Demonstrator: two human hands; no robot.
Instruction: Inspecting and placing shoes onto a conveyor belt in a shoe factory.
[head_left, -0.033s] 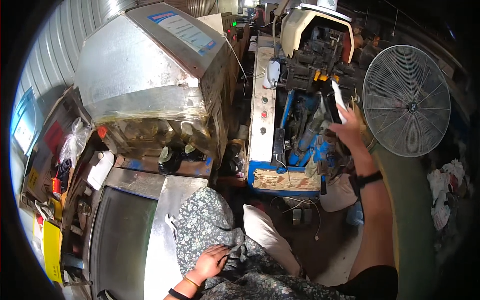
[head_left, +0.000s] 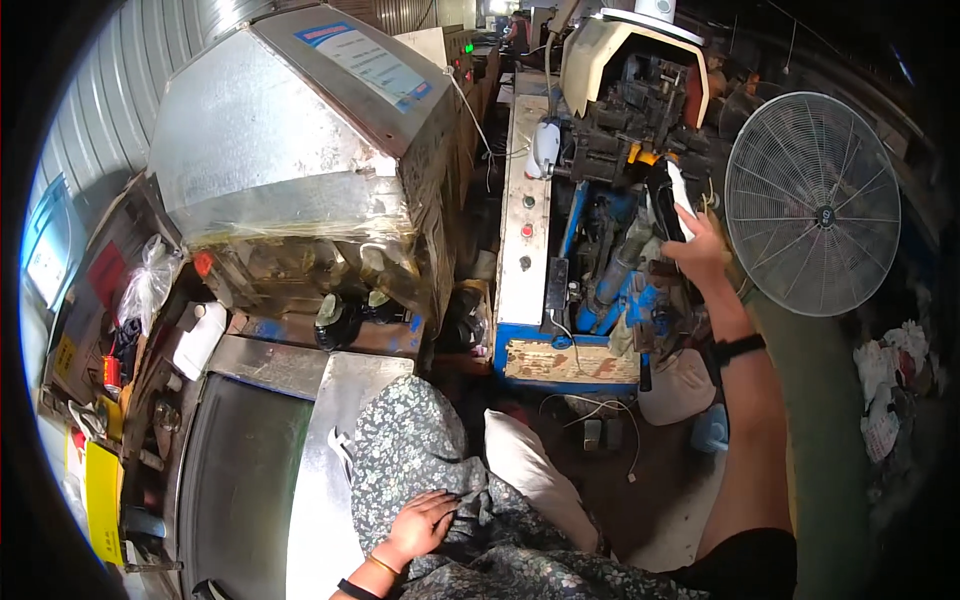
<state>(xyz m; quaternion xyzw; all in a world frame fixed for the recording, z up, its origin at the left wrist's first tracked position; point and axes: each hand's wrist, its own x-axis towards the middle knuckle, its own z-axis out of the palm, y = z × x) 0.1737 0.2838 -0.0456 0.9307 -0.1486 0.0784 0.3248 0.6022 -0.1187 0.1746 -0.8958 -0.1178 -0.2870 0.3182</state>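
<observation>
My right hand (head_left: 703, 250) reaches out to the front of a dark machine (head_left: 640, 110) with blue parts. Its fingers grip what looks like a black shoe with a white sole (head_left: 679, 188), held upright on its side against the machine's yellow-orange pieces (head_left: 645, 155). The shoe's dark side blends into the machine, so its contact there is unclear. In my lap, my left hand (head_left: 420, 522) lies on dark floral cloth (head_left: 405, 435), fingers stretched out and holding nothing.
A large round fan (head_left: 815, 205) stands to the right of the machine. At the left is a metal-hooded machine (head_left: 270, 130) with black shoes (head_left: 338, 322) under it and a dark conveyor belt (head_left: 245, 480) nearer me. A white panel with buttons (head_left: 527, 215) runs beside the right machine.
My right hand has shifted slightly to the right, and the shoe is now tilted a little differently, with more of its dark side showing. My left hand stays in place.
</observation>
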